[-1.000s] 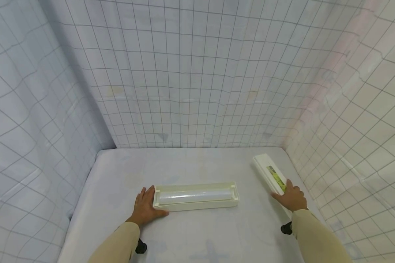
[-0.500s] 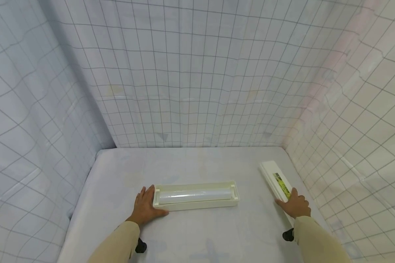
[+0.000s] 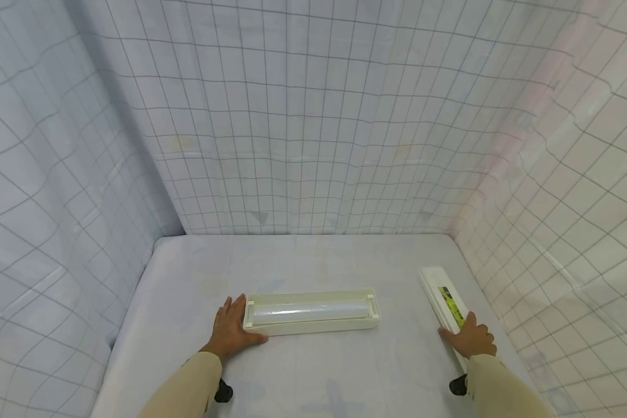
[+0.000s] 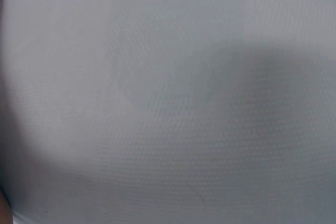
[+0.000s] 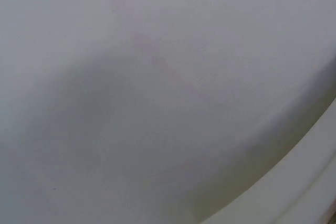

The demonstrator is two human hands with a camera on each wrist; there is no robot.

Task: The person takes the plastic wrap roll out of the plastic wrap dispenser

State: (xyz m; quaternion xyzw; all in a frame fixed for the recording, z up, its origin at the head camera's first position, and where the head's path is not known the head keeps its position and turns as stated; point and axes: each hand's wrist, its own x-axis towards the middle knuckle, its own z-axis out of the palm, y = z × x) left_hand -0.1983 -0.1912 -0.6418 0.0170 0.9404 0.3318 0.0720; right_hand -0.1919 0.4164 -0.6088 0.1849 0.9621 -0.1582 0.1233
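In the head view, a long off-white plastic dispenser box (image 3: 324, 328) lies open on the table with a shiny translucent roll of cling film (image 3: 310, 312) inside. My left hand (image 3: 231, 332) rests at the box's left end, fingers straight along the end and thumb against the front side. Over on the right, my right hand (image 3: 470, 338) grips the white lid (image 3: 435, 280), which bears a yellow-green label and lies slanted. The thumb is at its left edge, the fingers over its top. Part of this lid (image 5: 294, 192) crosses the lower right corner of the right wrist view; the left wrist view shows mostly cloth.
A white cloth covers the table (image 3: 313, 261). White sheets with a dark grid stand at the back (image 3: 303, 145), the left and the right; the right sheet (image 3: 569, 244) comes down close beside the lid.
My right hand has drawn the lid toward me and slightly to the right along the table's right side. The left hand and the box have stayed put.
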